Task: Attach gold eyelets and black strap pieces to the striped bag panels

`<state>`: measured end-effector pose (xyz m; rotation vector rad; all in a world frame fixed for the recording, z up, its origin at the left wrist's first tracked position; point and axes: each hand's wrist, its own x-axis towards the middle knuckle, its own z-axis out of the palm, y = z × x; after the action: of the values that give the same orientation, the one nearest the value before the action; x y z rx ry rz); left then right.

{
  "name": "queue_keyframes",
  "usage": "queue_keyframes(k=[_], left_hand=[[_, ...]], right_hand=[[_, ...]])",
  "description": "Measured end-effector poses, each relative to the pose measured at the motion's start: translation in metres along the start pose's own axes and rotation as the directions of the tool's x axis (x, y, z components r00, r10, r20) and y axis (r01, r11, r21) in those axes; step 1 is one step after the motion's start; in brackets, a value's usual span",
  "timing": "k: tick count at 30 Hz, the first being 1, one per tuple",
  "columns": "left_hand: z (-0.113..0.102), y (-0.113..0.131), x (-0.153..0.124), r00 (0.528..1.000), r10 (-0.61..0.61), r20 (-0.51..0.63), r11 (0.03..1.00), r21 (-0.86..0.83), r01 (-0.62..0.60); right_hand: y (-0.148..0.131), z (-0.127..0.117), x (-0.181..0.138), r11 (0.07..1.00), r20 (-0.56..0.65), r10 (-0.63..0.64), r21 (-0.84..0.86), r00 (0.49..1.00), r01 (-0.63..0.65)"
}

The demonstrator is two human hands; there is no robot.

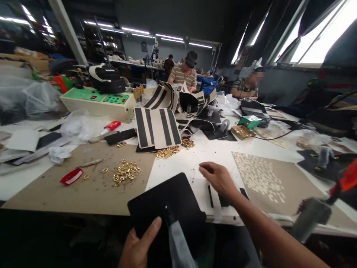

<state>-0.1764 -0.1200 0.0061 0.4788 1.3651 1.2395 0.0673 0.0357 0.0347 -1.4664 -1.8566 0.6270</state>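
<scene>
My left hand [141,243] grips the lower left edge of a black leather panel [174,193], thumb on top. The panel is tilted at the table's front edge. A strap wrapped in clear plastic [180,242] lies over it, fixed near its middle by a small shiny stud [166,207]. My right hand [219,179] hovers over the white tabletop, right of the panel, with fingers curled and pinched together; whatever they may hold is too small to make out. Below that wrist lies a dark block with a white strip [215,203], partly hidden by my forearm.
Gold metal rings [125,173] lie on brown board at left, near a red-handled tool [71,176]. Striped panels [158,128] are piled behind. Small pale pieces [262,175] cover the right board. A grey tool with a red top [312,216] stands front right. Two people sit opposite.
</scene>
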Motion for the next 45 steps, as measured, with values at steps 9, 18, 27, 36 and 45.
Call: queue_keyframes(k=[9,18,27,36,45], left_hand=[[0.095,0.027,0.056,0.988,0.01,0.154,0.966,-0.255,0.03],[0.105,0.014,0.062,0.985,0.1,0.144,0.985,-0.154,-0.077],[0.107,0.011,0.063,0.98,0.1,0.169,0.993,-0.082,-0.087],[0.105,0.009,0.06,0.975,0.1,0.199,0.992,-0.096,-0.082],[0.104,0.007,0.062,0.97,0.116,0.215,0.991,-0.089,-0.099]], right_hand=[[0.101,-0.061,-0.077,0.985,-0.1,-0.082,-0.157,0.992,0.065],[0.114,-0.061,-0.088,0.957,-0.019,-0.206,-0.21,0.978,0.198],[0.104,-0.075,-0.084,0.922,0.145,-0.245,-0.27,0.959,0.276],[0.099,-0.076,-0.084,0.922,0.158,-0.254,-0.259,0.954,0.289],[0.106,-0.072,-0.092,0.961,0.085,-0.166,-0.209,0.982,0.18]])
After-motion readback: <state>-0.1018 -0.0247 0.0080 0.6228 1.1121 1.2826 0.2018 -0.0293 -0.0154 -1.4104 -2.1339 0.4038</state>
